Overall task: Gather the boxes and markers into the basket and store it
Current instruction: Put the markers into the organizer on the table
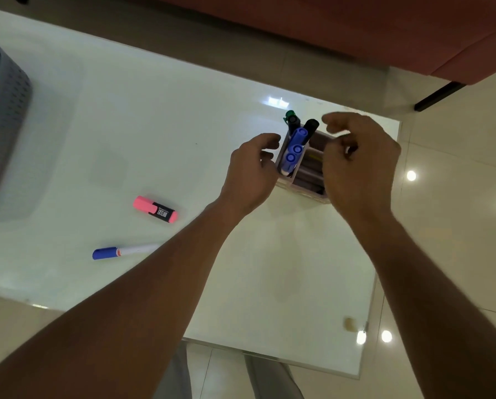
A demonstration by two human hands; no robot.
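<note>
A small pale box (304, 185) with compartments stands near the table's far right corner, holding several upright markers (294, 148) with blue, black and green caps. My left hand (249, 171) hovers at its left side, fingers curled and apart, holding nothing. Over the box's right side, my right hand (356, 156) has its fingers spread and bent, also holding nothing. A pink highlighter (155, 209) lies loose on the table to the left. A blue-capped white marker (122, 250) lies nearer me. The grey perforated basket (4, 125) stands at the far left edge.
The white glossy table (125, 125) ends at a glass edge on the right and near side. Beyond it is tiled floor (457, 197) with light reflections. A reddish sofa (385, 30) sits behind the table.
</note>
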